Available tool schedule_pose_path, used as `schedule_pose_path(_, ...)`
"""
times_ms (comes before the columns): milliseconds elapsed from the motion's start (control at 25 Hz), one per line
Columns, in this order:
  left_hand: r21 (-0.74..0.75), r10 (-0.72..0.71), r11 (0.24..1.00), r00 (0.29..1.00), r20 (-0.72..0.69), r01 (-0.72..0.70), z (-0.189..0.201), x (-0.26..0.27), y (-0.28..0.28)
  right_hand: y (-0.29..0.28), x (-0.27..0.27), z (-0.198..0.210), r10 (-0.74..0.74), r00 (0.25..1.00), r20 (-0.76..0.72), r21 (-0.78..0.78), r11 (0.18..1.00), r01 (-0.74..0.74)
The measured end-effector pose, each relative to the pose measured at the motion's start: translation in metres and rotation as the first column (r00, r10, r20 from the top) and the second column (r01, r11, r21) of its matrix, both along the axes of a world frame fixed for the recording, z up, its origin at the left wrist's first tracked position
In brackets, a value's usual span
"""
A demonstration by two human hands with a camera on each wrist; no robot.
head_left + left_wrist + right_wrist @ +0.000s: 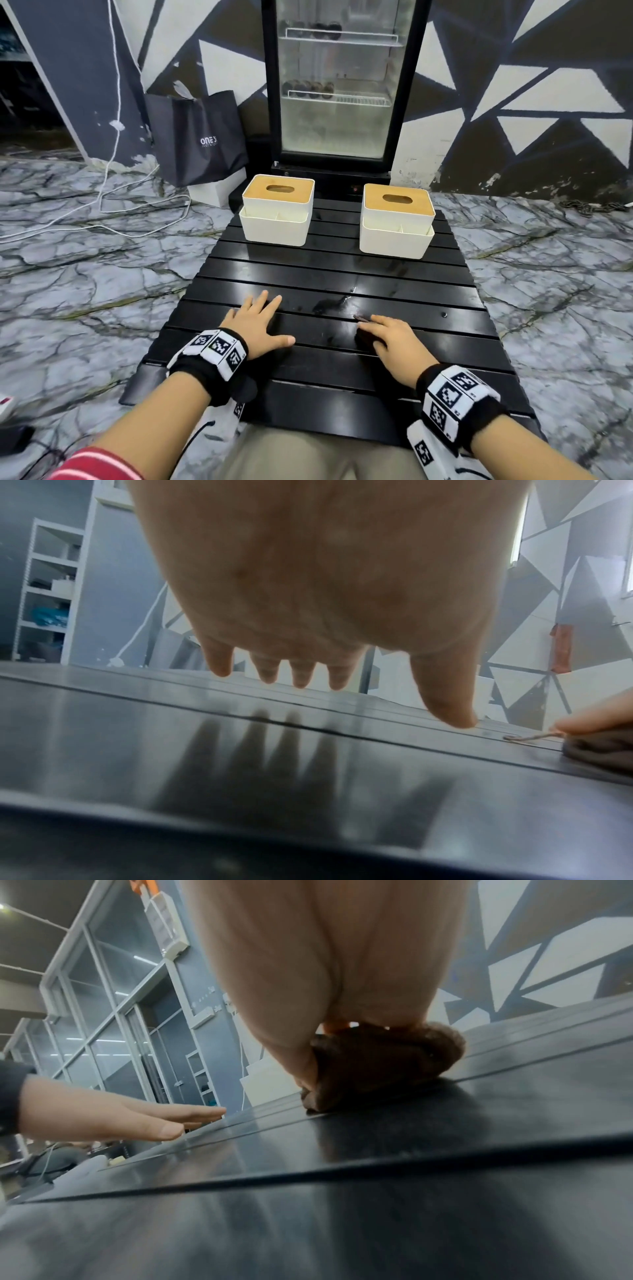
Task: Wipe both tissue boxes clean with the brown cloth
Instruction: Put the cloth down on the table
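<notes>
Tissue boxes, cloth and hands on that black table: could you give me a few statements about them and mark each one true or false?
1. Two tissue boxes, the left box and the right box, stand at the far end of the slatted table. True.
2. The right hand is wiping a box. False: it grips the bunched brown cloth on the table, apart from both boxes.
3. The left hand lies flat with straight fingers and holds nothing. True.
4. Tissues stick out of both lids. False: both slots show none.
5. A glass-door fridge stands behind the table. True.
</notes>
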State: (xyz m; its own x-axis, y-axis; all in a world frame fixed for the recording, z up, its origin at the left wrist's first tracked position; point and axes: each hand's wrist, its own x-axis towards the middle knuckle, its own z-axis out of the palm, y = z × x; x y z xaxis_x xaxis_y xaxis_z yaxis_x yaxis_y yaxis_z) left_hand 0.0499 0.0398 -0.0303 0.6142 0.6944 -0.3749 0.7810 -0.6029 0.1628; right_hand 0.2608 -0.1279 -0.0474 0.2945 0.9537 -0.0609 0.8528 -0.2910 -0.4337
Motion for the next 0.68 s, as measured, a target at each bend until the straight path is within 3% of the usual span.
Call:
schedule_pose_path(400,-0.033,0.222,0.974,0.975,-0.004,-0.222,-0.005,-0.071,0.044,0.105,-0.09,0.034,0.168,0.976,-0.142,0.197,0.971,-0.138)
schedule_pose_path(560,-0.051,0.195,0.979,0.98,-0.028,-0.196,-0.006,-0.071,0.046,0.126,-0.119,0.023,0.135,0.989,-0.059,-0.058,0.989,-0.139)
schedule_pose_path(680,-0.068,0.186,0.98,0.981,-0.05,-0.189,-0.008,-0.071,0.045,0.133,-0.123,0.012,0.213,0.977,0.005,-0.249,0.947,-0.205)
